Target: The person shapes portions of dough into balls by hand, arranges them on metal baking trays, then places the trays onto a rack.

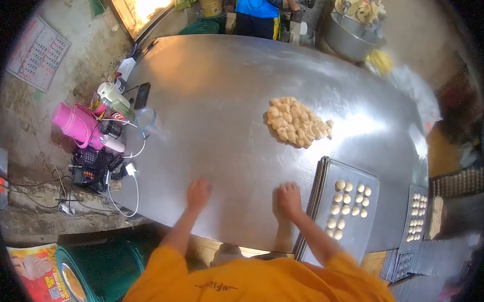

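My left hand is curled palm down on the steel tabletop, a little smeared by motion. To its right, my right hand is closed like a loose fist against the same surface. Whatever lies under either palm is hidden. Beyond my right hand sits a heap of dough lumps, pale brown and piled close together. Just right of that hand, a stack of flat metal trays rests on the table. On the top tray are several round dough balls in loose rows, with bare metal around them.
Along the left edge stand a pink jug, a phone and a white cable. Another tray with dough balls is at the far right. A large mixer bowl and a person are beyond the table. A green bin stands lower left.
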A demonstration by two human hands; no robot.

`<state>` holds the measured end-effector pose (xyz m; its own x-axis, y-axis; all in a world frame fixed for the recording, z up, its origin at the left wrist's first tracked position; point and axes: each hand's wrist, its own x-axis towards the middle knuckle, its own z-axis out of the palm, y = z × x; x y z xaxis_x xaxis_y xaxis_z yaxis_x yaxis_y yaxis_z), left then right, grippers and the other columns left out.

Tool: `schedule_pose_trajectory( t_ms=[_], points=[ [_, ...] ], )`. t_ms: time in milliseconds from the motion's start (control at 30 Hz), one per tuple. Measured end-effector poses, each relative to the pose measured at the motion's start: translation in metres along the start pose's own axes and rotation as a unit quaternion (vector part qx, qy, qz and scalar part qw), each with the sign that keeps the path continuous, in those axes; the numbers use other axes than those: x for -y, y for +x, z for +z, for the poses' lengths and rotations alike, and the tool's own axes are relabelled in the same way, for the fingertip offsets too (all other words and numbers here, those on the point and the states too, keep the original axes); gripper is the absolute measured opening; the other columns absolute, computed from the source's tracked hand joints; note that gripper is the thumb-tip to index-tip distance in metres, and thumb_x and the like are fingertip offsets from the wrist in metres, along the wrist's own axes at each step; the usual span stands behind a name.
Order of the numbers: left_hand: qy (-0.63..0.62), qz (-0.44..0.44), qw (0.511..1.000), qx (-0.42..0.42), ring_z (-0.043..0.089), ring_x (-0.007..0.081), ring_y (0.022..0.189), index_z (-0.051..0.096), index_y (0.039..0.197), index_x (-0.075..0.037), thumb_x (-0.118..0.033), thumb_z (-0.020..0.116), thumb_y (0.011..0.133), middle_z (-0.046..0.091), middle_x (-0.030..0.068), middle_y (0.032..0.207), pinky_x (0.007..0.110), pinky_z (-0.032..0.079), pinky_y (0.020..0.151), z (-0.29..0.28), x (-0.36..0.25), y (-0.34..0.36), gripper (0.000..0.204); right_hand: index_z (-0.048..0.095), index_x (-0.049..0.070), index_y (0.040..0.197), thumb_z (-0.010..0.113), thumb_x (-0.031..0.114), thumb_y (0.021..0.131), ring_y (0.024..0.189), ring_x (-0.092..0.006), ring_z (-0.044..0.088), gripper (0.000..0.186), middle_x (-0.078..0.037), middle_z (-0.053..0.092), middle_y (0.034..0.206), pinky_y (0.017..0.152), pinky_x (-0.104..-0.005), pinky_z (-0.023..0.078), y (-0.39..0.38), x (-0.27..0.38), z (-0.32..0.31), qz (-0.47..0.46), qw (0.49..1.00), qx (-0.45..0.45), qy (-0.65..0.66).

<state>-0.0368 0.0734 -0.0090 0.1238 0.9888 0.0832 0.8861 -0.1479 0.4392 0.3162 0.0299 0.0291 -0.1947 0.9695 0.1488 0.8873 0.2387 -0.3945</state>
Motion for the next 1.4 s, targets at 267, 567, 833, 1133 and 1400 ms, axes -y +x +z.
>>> schedule_pose_trajectory(
  t_ms=[267,567,833,1133,1400],
  points=[
    [0.072,0.112,0.991,-0.027,0.057,0.0343,0.083,0.059,0.093,-0.007,-0.017,0.051,0.085,0.058,0.0177,0.09,0.042,0.047,0.067,0.026,-0.097,-0.024,0.015,0.053,0.001,0.102,0.052,0.012,0.074,0.101,-0.0356,0.048,0.031,-0.019,0.053,0.099,0.094,-0.0437,0.037,-0.003,0.069,0.014,-0.1,0.985,0.138,-0.004],
    [-0.035,-0.069,0.996,0.032,0.057,0.0327,0.083,0.056,0.092,-0.006,-0.019,0.048,0.089,0.057,0.0125,0.092,0.04,0.047,0.069,0.021,-0.041,-0.103,0.016,0.054,0.005,0.092,0.053,0.012,0.074,0.088,-0.032,0.049,0.019,-0.014,0.051,0.088,0.08,-0.0415,0.039,-0.096,0.029,0.033,0.018,0.999,0.024,-0.012],
    [0.033,0.216,0.976,-0.026,0.054,0.0327,0.093,0.055,0.11,-0.005,-0.037,0.064,0.078,0.057,0.0168,0.099,0.042,0.045,0.078,0.028,-0.11,0.015,0.046,0.055,0.009,0.082,0.061,0.022,0.071,0.088,-0.0265,0.051,0.018,-0.011,0.052,0.085,0.072,-0.0386,0.043,-0.038,0.009,0.023,-0.028,0.999,0.002,-0.015],
    [-0.111,0.119,0.983,0.085,0.058,0.0297,0.085,0.065,0.098,-0.003,-0.011,0.067,0.074,0.057,0.0159,0.097,0.036,0.048,0.078,0.041,-0.232,-0.013,0.025,0.063,0.005,0.087,0.068,0.015,0.075,0.079,-0.0238,0.057,0.017,-0.011,0.056,0.087,0.068,-0.0304,0.048,-0.123,-0.04,-0.062,0.157,0.922,-0.163,0.314],
    [-0.275,0.403,0.872,0.02,0.055,0.025,0.088,0.066,0.087,-0.011,-0.015,0.068,0.071,0.063,0.0048,0.087,0.041,0.037,0.083,0.099,-0.538,-0.065,0.017,0.066,0.003,0.093,0.066,0.013,0.078,0.087,-0.0269,0.062,0.018,-0.014,0.063,0.097,0.078,-0.0364,0.049,-0.248,-0.174,-0.224,0.251,0.891,-0.326,0.192]
  ],
)
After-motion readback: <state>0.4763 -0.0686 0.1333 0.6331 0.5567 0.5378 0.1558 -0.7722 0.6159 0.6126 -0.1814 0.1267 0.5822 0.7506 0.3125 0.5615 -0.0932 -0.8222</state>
